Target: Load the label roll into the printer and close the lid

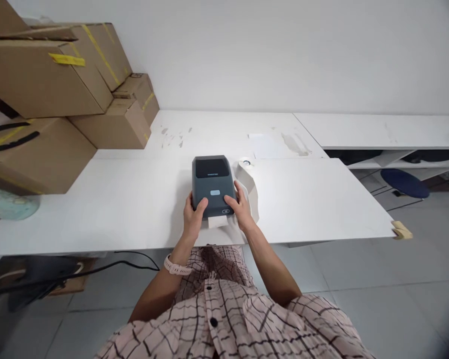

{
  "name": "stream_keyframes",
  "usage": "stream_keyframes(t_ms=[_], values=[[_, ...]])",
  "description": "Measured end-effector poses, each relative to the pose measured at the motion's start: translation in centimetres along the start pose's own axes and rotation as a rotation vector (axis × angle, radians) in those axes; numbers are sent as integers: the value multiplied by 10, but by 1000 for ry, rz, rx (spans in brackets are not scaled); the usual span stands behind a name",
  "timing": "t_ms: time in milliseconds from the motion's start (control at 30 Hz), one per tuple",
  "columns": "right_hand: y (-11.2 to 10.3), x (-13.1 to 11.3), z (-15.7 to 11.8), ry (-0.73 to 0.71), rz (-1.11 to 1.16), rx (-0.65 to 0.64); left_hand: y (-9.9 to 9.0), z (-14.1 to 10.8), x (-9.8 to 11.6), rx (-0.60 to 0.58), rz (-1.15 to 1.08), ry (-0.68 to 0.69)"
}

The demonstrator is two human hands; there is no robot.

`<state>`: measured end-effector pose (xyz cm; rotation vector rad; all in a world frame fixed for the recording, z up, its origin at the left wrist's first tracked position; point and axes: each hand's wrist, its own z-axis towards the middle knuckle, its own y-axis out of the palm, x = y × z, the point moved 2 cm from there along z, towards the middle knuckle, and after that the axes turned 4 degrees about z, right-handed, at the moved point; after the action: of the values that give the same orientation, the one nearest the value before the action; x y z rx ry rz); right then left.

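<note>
Both of my hands grip a dark grey label printer [214, 185] at the near part of the white table. On its left side is my left hand [193, 215], thumb on the top face and fingers around the edge. My right hand [240, 205] holds the right side in the same way, its thumb near the front corner. A white paper label [217, 222] sticks out of the printer's front. Beside the printer on the right, a small roll [246, 162] and a curled strip of backing paper [251, 192] lie on the table.
Cardboard boxes [114, 124] are piled at the left of the white table [307, 199]. A pale green wrapped roll [11, 202] lies at the far left. A blue stool [404, 183] stands beyond the right end. Black cables hang below the table at the left.
</note>
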<state>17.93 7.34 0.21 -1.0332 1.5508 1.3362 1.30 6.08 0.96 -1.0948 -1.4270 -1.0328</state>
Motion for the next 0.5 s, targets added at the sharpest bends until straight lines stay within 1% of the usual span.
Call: stream_keyframes(t_ms=[67,133,200,233,300,333,367,400,433,500], values=[[1,-2,-1,-27,-20,11,-1,4,-2,32,27,24],[2,-4,-2,-42,-36,13,-1,5,-4,14,24,25],[2,-6,-2,-40,-47,11,-2,-2,-5,36,35,50],[3,-7,-2,-33,-48,10,-3,-10,-6,89,60,82],[3,-7,-2,-22,-42,13,-7,-31,-10,264,139,161],[3,-7,-2,-23,-37,13,-9,-43,-13,347,174,173],[3,-6,-2,-28,-32,12,-10,-53,-17,369,183,153],[3,-6,-2,-35,-30,11,-9,-61,-20,322,174,112],[3,-4,-1,-44,-29,7,-7,-66,-23,232,153,57],[3,-2,0,-58,-31,1,0,-69,-26,47,88,-76]])
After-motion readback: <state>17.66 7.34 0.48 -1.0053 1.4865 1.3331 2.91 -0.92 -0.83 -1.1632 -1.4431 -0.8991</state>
